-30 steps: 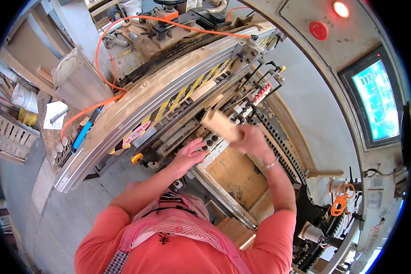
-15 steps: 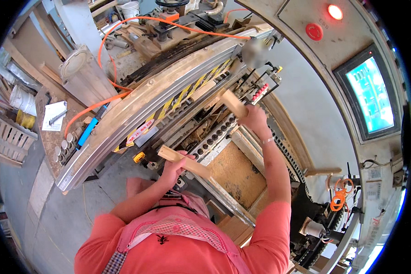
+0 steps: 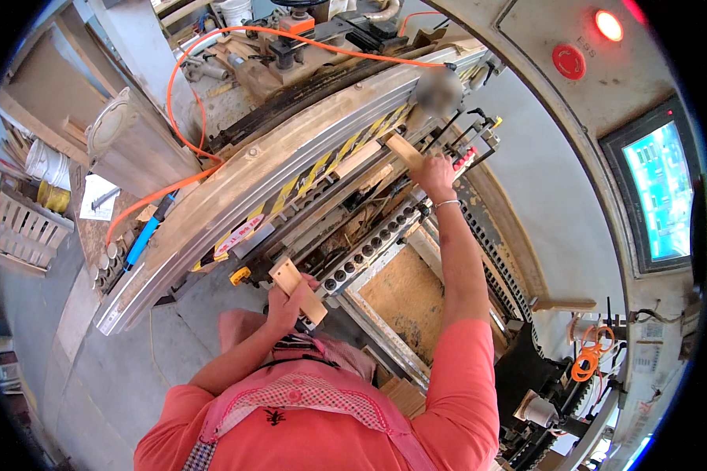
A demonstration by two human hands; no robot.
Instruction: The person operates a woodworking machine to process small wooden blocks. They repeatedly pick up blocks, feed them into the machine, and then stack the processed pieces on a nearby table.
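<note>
My left hand (image 3: 284, 309) is closed around a short pale wooden block (image 3: 287, 276), which has small dark holes near its upper end. That block is held over the near-left end of the machine's row of round black knobs (image 3: 368, 251). Farther off, my right hand (image 3: 435, 177) grips a second wooden block (image 3: 404, 151) by its near end. Its far end reaches over the machine bed, close to a yellow-and-black striped guard strip (image 3: 316, 174). The fingertips beneath both blocks are partly hidden.
A tray (image 3: 407, 306) with a sawdust-coloured surface lies between my arms. A long curved rail (image 3: 236, 161) crosses behind the bed, with an orange hose (image 3: 171, 86) looping over it. At the right stand a control panel with a lit screen (image 3: 658, 192) and a red stop button (image 3: 569, 62).
My right hand has moved farther out with its block. The left block has turned more steeply and shows its holed face, and my left hand sits slightly lower. The view has shifted a little.
</note>
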